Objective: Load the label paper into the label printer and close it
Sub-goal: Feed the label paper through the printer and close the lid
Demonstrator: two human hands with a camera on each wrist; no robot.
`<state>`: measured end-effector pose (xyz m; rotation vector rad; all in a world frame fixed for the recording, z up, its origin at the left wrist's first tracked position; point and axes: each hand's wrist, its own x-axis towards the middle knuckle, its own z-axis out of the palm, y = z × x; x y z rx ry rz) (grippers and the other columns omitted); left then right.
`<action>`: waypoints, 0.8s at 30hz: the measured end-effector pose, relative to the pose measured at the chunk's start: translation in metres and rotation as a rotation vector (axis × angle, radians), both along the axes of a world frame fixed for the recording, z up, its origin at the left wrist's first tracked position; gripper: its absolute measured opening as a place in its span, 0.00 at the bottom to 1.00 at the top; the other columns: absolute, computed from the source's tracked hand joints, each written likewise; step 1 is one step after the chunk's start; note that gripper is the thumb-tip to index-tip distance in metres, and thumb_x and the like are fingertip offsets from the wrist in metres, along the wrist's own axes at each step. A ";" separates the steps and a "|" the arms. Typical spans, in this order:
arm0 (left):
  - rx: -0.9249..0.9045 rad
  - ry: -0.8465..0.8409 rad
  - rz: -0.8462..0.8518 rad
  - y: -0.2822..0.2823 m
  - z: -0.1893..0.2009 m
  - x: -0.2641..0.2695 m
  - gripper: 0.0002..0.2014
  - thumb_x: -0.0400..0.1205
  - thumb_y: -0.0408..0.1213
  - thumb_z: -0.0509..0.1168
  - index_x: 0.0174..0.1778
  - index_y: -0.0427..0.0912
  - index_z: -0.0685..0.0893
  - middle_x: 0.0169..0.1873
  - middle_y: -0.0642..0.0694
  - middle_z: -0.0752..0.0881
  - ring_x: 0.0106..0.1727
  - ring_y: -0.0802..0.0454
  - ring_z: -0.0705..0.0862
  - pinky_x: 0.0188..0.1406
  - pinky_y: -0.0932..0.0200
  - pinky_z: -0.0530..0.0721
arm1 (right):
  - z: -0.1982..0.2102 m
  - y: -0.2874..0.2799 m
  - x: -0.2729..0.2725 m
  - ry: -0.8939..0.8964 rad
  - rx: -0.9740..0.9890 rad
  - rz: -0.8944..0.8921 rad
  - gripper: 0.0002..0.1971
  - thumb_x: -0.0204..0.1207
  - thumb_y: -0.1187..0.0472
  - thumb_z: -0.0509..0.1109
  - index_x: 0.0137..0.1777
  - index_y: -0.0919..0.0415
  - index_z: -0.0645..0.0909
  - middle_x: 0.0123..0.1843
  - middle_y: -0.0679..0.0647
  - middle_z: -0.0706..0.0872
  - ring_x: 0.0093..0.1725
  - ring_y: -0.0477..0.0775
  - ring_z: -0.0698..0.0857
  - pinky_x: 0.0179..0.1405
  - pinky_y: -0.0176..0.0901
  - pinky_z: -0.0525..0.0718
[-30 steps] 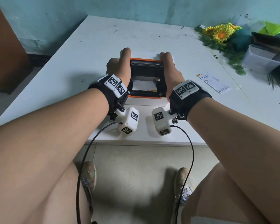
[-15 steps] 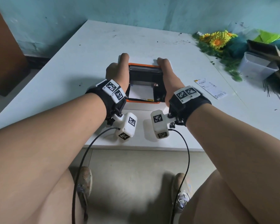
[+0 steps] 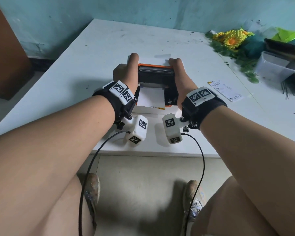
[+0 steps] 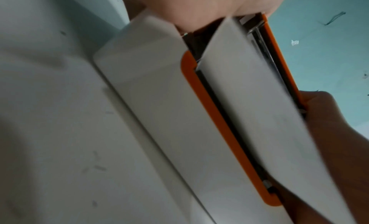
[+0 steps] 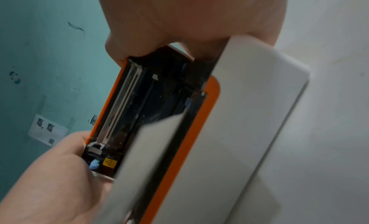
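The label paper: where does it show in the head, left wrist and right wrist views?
Head: label paper, centre, inside the open printer between both wrists.
Left wrist: white sheet running diagonally right of centre.
Right wrist: blurred white sheet, lower centre.
Shared landmark: the printer's orange rim.

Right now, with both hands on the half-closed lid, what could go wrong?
The paper stands up loosely inside the printer, so the lid may crease or trap it crookedly. The left hand and right hand hold the lid's sides near the closing gap, so fingers might get pinched.
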<state>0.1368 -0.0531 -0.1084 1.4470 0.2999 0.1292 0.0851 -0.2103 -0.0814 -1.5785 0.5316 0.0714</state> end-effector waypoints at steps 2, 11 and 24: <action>-0.009 -0.004 -0.016 0.001 -0.001 0.001 0.24 0.71 0.63 0.68 0.36 0.43 0.77 0.29 0.46 0.80 0.31 0.44 0.80 0.38 0.45 0.85 | 0.000 0.000 0.000 0.000 -0.002 0.001 0.35 0.60 0.23 0.72 0.53 0.53 0.89 0.52 0.56 0.97 0.46 0.59 0.97 0.56 0.54 0.93; 0.020 0.008 -0.040 0.001 -0.001 0.005 0.28 0.69 0.67 0.66 0.39 0.42 0.81 0.32 0.44 0.84 0.34 0.42 0.86 0.47 0.32 0.95 | 0.000 0.000 0.002 -0.001 0.008 -0.001 0.36 0.58 0.24 0.72 0.53 0.53 0.90 0.59 0.59 0.97 0.54 0.59 0.97 0.54 0.53 0.94; 0.035 0.005 -0.028 0.000 -0.003 0.009 0.30 0.66 0.70 0.63 0.41 0.43 0.80 0.35 0.44 0.82 0.36 0.44 0.83 0.53 0.23 0.93 | -0.004 -0.004 0.005 -0.028 0.004 0.045 0.33 0.61 0.24 0.72 0.51 0.52 0.89 0.51 0.57 0.98 0.45 0.60 0.98 0.48 0.56 0.95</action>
